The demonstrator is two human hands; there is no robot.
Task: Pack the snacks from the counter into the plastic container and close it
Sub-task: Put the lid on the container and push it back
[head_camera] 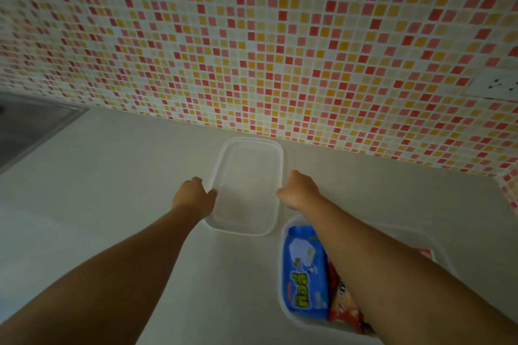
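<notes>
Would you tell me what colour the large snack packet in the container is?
Blue, with yellow-green lettering: the snack packet shows best in the head view.

We have one wide-angle head view, looking forward and down over the counter [112, 204] from close above, facing the far tiled wall [252, 36]; no second view overlaps.

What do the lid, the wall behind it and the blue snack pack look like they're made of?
The lid looks like clear, slightly frosted plastic: the pale counter shows through it, and it has a moulded rim. The wall appears to be small glazed mosaic tiles in red, orange and cream with white grout, though a printed sheet can't be ruled out. The blue snack pack seems to be glossy printed plastic film.
</notes>
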